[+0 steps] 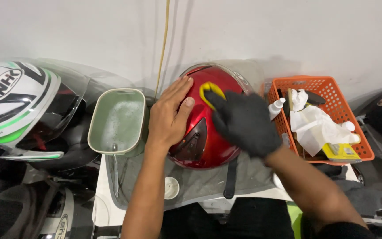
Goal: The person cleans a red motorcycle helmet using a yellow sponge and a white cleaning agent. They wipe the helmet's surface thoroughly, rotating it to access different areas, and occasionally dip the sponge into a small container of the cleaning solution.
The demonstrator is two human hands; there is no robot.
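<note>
- I see the red helmet [206, 132] near the middle of my view, resting on a grey cloth [200, 179] spread over a white table [105, 212]
- My left hand [169, 117], bare, lies flat on the helmet's shell at its 9 o'clock side, fingers stretched out and relaxed, gripping nothing
- My right hand [244, 121] wears a black glove and presses a yellow sponge [211, 90] against the shell towards 12 o'clock; the fingers curl over the sponge and hold it
- At 9 o'clock from the helmet stands a pale green tub [116, 119] with foamy water inside, close beside my left hand
- At 3 o'clock sits an orange basket [328, 86] holding white rags and small white bottles
- A white, green and black helmet [16, 106] lies far out at 9 o'clock, well apart from the red one
- A small white cap [171, 187] rests on the cloth at 7 o'clock from the helmet
</note>
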